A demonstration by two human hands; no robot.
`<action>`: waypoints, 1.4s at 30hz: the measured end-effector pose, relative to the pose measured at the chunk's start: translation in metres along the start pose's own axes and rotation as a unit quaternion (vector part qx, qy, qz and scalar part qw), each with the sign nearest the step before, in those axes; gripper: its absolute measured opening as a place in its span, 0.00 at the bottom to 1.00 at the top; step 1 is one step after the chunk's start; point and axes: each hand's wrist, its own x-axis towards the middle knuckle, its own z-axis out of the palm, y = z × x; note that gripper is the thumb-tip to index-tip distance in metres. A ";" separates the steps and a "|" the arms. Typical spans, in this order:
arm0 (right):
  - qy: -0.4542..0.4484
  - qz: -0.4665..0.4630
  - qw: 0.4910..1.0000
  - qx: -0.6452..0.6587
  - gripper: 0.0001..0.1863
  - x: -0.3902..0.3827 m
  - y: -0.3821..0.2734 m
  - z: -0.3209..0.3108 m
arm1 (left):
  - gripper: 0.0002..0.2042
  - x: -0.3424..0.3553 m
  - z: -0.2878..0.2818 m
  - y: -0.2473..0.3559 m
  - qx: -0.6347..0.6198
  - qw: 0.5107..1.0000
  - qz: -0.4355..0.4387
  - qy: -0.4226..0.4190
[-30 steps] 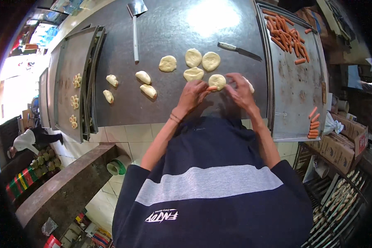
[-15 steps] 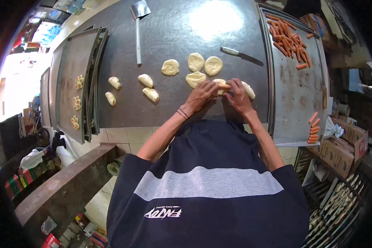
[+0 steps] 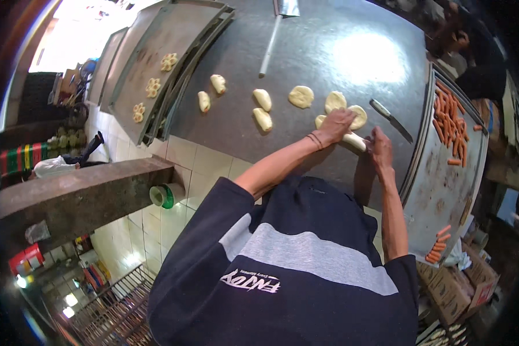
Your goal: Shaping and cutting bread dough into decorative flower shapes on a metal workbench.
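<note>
Dough roll [image 3: 354,142] between hands [image 3: 337,126] — long axis aslant, right end lower.

Between my left hand [image 3: 337,126] and my right hand [image 3: 380,149] lies a pale, smooth, oblong dough roll [image 3: 354,142], slanting down toward my right hand, with my left fingers against its upper left side and its lower right end at my right fingertips; whether those touch it, I cannot tell. Of the flat, roundish, cream-coloured dough discs [image 3: 336,101], one is partly hidden behind my left hand, one lies just beyond my left fingertips, another a little farther beyond that hand, and the last sits apart, out to its left.
</note>
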 end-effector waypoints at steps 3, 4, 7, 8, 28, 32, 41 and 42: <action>0.078 -0.086 0.993 0.027 0.08 -0.011 0.028 -0.008 | 0.14 0.001 0.002 0.034 0.006 0.998 0.013 -0.064; 0.074 -0.092 0.993 0.030 0.08 -0.021 0.028 -0.010 | 0.16 -0.010 0.006 0.042 -0.041 0.996 0.026 -0.074; 0.187 0.041 0.979 0.064 0.08 -0.057 0.031 -0.024 | 0.18 -0.036 0.015 0.065 -0.024 0.993 0.114 0.013; 0.184 0.040 0.982 0.026 0.08 -0.067 0.034 -0.028 | 0.18 -0.039 0.017 0.068 0.043 0.976 0.186 0.108; 0.197 0.055 0.978 -0.032 0.19 -0.090 0.015 0.008 | 0.27 -0.132 -0.052 0.031 0.074 0.993 0.068 -0.065; 0.185 0.078 0.978 -0.063 0.17 -0.086 0.006 0.005 | 0.24 -0.126 -0.036 0.040 0.003 1.000 0.028 -0.013; 0.164 0.224 0.922 0.268 0.19 -0.092 -0.009 0.017 | 0.16 -0.109 -0.077 0.018 -0.335 0.935 -0.053 -0.102; 0.175 0.251 0.849 0.431 0.18 -0.103 -0.005 0.029 | 0.16 -0.115 -0.099 0.018 -0.370 0.919 -0.080 -0.111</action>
